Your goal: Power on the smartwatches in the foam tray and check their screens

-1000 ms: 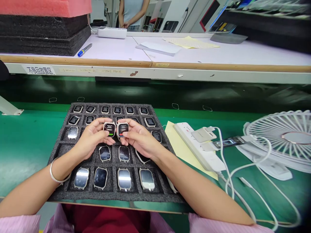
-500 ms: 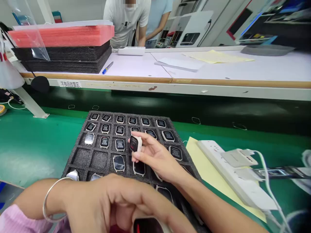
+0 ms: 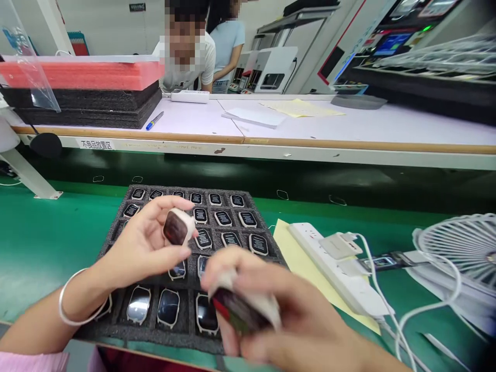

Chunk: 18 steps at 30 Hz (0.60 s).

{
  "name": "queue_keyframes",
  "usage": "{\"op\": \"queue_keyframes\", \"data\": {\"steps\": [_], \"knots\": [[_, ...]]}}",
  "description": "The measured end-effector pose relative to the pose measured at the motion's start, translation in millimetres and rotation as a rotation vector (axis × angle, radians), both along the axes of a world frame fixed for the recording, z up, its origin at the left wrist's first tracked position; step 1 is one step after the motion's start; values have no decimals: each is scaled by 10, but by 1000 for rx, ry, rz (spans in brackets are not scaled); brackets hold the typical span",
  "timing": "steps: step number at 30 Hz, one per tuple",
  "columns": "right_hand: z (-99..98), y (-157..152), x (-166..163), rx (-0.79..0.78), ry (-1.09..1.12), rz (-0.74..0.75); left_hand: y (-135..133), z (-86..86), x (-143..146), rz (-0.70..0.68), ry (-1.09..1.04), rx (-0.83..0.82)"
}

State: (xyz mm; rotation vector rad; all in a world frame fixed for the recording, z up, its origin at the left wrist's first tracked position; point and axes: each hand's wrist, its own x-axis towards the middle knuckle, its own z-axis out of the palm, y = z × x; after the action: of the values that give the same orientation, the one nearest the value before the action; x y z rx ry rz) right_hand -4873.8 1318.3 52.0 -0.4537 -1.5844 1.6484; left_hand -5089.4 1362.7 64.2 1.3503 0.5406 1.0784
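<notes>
Over the left part of the foam tray, my left hand (image 3: 143, 240) pinches a smartwatch case (image 3: 176, 228) by its edges, its dark screen towards me with a faint red mark. Closer to the camera, my right hand (image 3: 294, 305) grips another smartwatch case (image 3: 242, 311), blurred, with red and green on its dark screen. Beneath both hands lies the dark grey foam tray (image 3: 186, 341), its pockets holding rows of strapless watch cases. Many of those at the back show lines of white text, while a front one (image 3: 168, 307) has a dark screen. My hands cover some pockets.
Right of the tray are a white power strip (image 3: 341, 271) with a plugged-in charger, yellow paper (image 3: 284, 248), cables and a white fan (image 3: 465, 253). A raised shelf (image 3: 349, 129) crosses behind, carrying stacked foam (image 3: 89, 106) and a pen (image 3: 155, 120). Two people are beyond it.
My left hand has moved forward over the tray with its watch case. My right hand has drawn back towards the camera, still holding one. The view has shifted; the person opposite appears lower.
</notes>
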Motion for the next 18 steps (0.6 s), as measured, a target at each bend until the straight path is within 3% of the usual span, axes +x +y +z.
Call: {"op": "queue_keyframes", "data": {"steps": [2, 4, 8, 11, 18], "knots": [[-121, 217, -81, -183, 214, -105, 144, -201, 95, 160, 59, -82], [-286, 436, -149, -370, 286, -257, 264, -414, 153, 260, 110, -195], [-599, 695, -199, -662, 252, -386, 368, -679, 158, 279, 165, -377], [-687, 695, -193, -684, 221, -371, 349, -679, 126, 231, 88, -431], [-635, 660, -145, -557, 168, -389, 292, -615, 113, 211, 54, -397]]}}
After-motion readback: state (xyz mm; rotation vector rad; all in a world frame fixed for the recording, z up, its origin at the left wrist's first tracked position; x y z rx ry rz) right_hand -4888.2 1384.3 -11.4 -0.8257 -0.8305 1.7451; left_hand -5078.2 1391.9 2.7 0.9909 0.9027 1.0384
